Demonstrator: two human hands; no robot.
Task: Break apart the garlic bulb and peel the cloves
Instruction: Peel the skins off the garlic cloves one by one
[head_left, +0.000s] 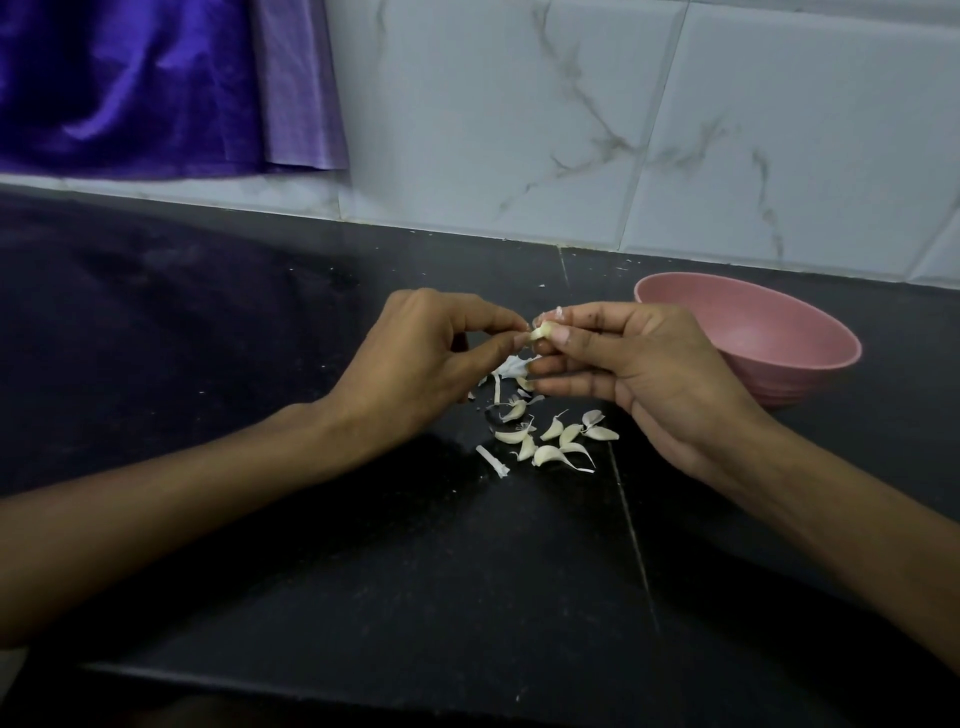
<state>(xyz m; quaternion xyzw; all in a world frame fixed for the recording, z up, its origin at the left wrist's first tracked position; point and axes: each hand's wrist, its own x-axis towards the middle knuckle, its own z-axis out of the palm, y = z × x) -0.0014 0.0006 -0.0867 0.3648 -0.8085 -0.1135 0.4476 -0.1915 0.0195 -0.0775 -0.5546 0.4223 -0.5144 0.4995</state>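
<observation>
A small pale garlic clove (542, 331) is held up above the black counter between both hands. My left hand (415, 358) pinches its left end with thumb and forefinger. My right hand (634, 364) pinches the right end, its other fingers curled below. Under the hands lie several loose garlic cloves (553, 439) in their skins, clustered on the counter. White papery peel scraps (511, 366) lie just behind them, partly hidden by my fingers. A short white stem piece (492, 461) lies at the cluster's left.
A pink bowl (810, 374) stands on the black counter (311, 545) to the right, just behind my right hand. A grey marbled tile wall (623, 130) rises at the back. Purple cloth (156, 88) hangs at the upper left. The counter's front edge runs near the frame bottom.
</observation>
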